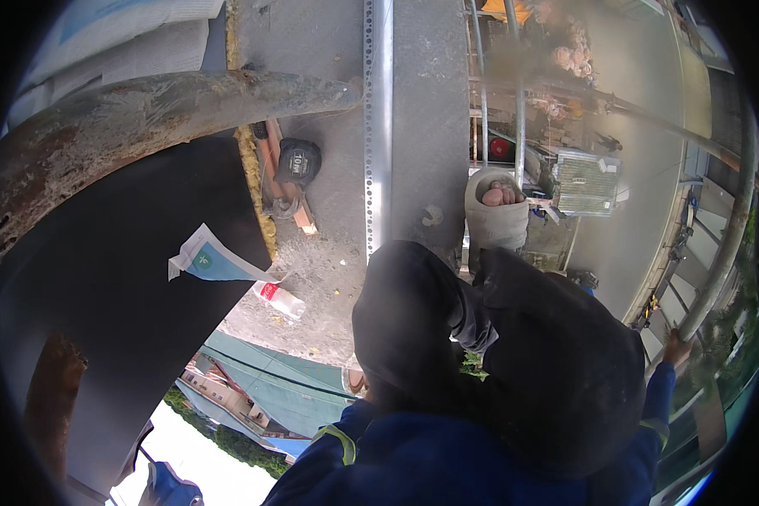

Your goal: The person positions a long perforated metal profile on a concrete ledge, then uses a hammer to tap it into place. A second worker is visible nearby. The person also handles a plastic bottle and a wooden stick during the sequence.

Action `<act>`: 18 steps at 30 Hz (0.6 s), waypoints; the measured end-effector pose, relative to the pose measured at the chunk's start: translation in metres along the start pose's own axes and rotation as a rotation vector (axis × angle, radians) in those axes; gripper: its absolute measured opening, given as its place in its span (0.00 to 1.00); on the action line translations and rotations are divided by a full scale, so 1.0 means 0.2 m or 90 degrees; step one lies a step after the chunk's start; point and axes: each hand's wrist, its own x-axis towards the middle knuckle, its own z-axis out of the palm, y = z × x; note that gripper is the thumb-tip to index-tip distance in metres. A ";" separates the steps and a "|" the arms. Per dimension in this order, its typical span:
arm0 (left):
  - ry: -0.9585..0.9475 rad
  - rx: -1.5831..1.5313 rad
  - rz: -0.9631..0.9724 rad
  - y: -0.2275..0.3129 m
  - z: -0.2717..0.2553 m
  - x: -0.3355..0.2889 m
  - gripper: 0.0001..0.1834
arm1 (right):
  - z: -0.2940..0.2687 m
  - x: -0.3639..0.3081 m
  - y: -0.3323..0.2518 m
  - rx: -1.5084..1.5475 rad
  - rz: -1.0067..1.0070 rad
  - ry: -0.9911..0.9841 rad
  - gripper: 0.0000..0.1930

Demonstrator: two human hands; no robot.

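Observation:
On the far right, my right hand (675, 347) is wrapped around a grey scaffold pole (717, 274). My left hand (359, 382) shows only as a sliver of skin beside my dark-clothed leg, its fingers hidden. My knees are bent over a grey concrete ledge (426, 160). Along that ledge runs a long silver metal profile (381, 126) with a perforated edge. To its left lie a black tape measure (298, 162) and some reddish wood strips (291, 181). Closer to me rests a clear plastic bottle (280, 300) with a red label.
A thick rusty pipe (169, 110) crosses the upper left. Torn white-and-blue paper (215, 257) hangs by a dark panel (135, 219). Past my knees stands a pale round container (496, 223) with pinkish lumps in its mouth. Scaffold tubes (519, 110) and a drop lie to the right.

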 end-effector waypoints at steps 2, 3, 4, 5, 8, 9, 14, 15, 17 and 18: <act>-0.128 0.044 0.026 0.01 -0.30 -0.16 0.33 | -0.01 0.00 0.00 -0.009 0.011 -0.019 0.33; -0.015 0.039 0.019 0.03 -0.49 -0.26 0.33 | -0.02 0.00 -0.01 -0.019 0.019 -0.028 0.32; 0.253 -0.072 -0.004 0.07 -0.67 -0.40 0.27 | -0.02 0.00 -0.02 -0.029 0.027 -0.036 0.32; 0.392 -0.179 0.025 0.11 -0.91 -0.51 0.27 | -0.03 0.00 -0.04 -0.053 0.046 -0.042 0.32; 0.653 -0.553 0.348 0.30 -1.64 -0.94 0.50 | -0.05 0.00 -0.09 -0.056 0.082 -0.092 0.33; 0.777 -0.535 0.452 0.39 -1.84 -1.09 0.58 | -0.06 -0.01 -0.10 -0.056 0.089 -0.092 0.34; 0.915 -0.255 0.984 0.79 -2.55 -1.65 0.69 | -0.06 -0.01 -0.06 -0.031 0.109 -0.123 0.34; 0.842 -0.245 1.050 0.83 -2.60 -1.68 0.68 | -0.05 -0.01 -0.03 -0.066 0.125 -0.114 0.34; 0.707 -0.231 1.171 0.84 -2.67 -1.75 0.66 | -0.03 0.01 0.03 -0.141 0.176 -0.112 0.34; 0.568 -0.264 1.075 0.84 -2.64 -1.80 0.53 | -0.02 0.01 0.06 -0.165 0.209 -0.130 0.34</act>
